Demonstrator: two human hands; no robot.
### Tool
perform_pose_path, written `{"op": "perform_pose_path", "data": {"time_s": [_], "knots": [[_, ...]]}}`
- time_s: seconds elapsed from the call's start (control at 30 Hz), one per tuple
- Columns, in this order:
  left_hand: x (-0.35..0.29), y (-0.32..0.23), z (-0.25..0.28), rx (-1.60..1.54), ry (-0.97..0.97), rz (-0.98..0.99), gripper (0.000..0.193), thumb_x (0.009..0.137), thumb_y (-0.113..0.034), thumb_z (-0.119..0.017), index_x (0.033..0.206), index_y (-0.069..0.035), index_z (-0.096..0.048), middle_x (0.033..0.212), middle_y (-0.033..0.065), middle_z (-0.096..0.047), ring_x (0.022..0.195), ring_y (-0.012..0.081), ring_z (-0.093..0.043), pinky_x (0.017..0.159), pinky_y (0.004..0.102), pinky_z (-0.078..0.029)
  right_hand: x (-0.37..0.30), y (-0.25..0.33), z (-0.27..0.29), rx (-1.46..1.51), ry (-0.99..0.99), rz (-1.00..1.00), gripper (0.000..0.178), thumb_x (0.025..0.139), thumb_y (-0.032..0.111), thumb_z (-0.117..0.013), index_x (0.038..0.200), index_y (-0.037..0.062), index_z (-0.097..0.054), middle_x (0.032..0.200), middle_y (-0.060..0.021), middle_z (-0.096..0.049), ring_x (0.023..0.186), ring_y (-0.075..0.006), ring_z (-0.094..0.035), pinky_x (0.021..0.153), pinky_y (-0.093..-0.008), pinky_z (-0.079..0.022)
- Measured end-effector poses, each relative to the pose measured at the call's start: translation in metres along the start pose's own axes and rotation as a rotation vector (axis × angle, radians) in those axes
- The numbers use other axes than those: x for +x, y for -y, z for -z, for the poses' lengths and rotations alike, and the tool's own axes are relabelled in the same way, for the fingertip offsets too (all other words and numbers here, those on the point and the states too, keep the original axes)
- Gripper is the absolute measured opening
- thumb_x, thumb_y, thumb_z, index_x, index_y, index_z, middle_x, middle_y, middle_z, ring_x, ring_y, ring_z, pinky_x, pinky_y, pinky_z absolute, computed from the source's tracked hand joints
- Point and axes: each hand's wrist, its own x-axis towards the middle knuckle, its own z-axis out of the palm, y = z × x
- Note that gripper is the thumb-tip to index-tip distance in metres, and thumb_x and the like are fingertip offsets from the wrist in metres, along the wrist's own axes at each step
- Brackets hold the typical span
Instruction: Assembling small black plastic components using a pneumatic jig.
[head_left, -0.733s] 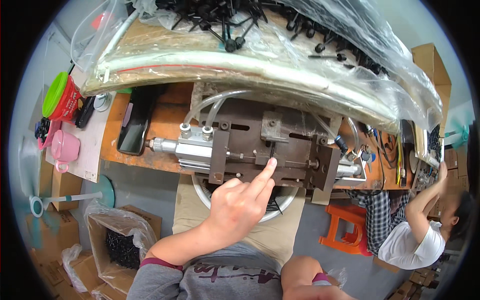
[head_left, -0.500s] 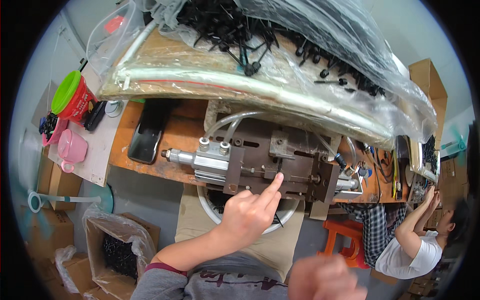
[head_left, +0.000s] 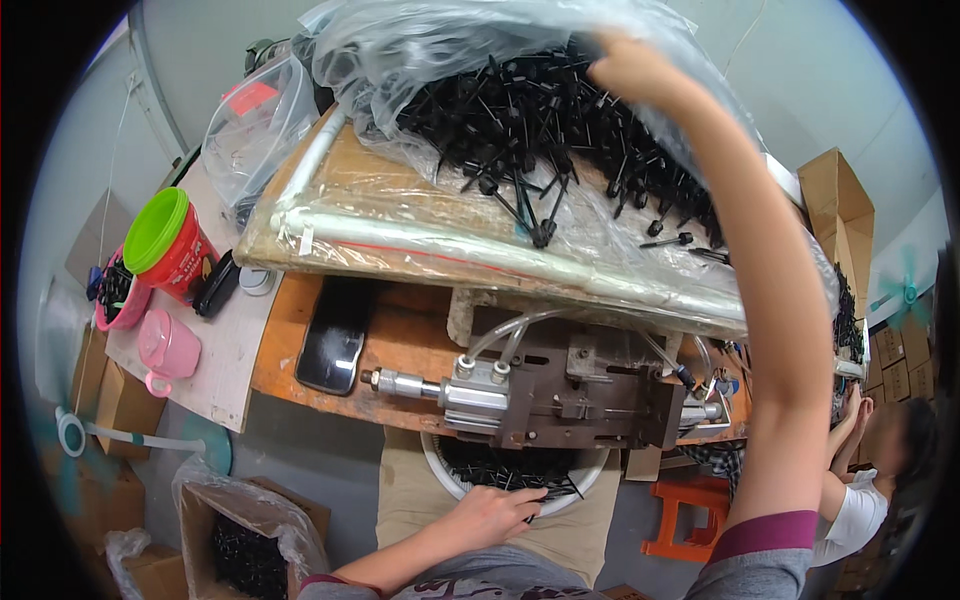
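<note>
The right hand (head_left: 632,70) is stretched to the far edge of a raised, pale tube-rimmed tray (head_left: 480,258), its fingers bent over a heap of thin-stemmed black plastic pieces (head_left: 520,120); blur hides how wide they are and whether they grip anything. Crumpled clear plastic sheeting (head_left: 400,50) wraps the heap along that edge, probably to contain loose pieces; some lie nearer the front edge.

The left hand (head_left: 490,518) rests at the near rim of a round white basket (head_left: 437,472), fingers loosely curled, with slim black pieces (head_left: 540,494) at the fingertips; whether it pinches them I cannot tell. The basket sits at the person's lap, below the counter's front edge, likely so pieces collect within easy reach.

Near the front edge of the orange-brown wooden counter (head_left: 285,350) stands a dark brown metal fixture (head_left: 620,425) with a silver air cylinder (head_left: 475,408), both hands away from it.
</note>
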Motion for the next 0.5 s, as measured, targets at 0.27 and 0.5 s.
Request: {"op": "perform_pose_path", "data": {"time_s": [0.27, 0.5], "knots": [[-0.016, 0.039, -0.041, 0.028, -0.258, 0.106, 0.024, 0.077, -0.017, -0.069, 0.098, -0.007, -0.064, 0.121, 0.0058, -0.060, 0.075, 0.0217, -0.068, 0.062, 0.0329, -0.055, 0.037, -0.010, -0.014, -0.075, -0.297, 0.014, 0.043, 0.082, 0.044, -0.064, 0.088, 0.0016, -0.069, 0.091, -0.0169, -0.070, 0.090, -0.0307, -0.067, 0.080, -0.0413, -0.052], [-0.016, 0.057, -0.041, 0.190, -0.419, 0.187, 0.040, 0.075, -0.021, -0.072, 0.111, -0.006, -0.063, 0.112, 0.0069, -0.058, 0.090, 0.0236, -0.058, 0.071, 0.0329, -0.053, 0.045, 0.076, -0.060, 0.268, -0.091, -0.022, 0.091, 0.065, 0.063, -0.062, 0.130, 0.0008, -0.055, 0.140, -0.0275, -0.041, 0.130, -0.0427, -0.040, 0.102, -0.0539, -0.036]]}}
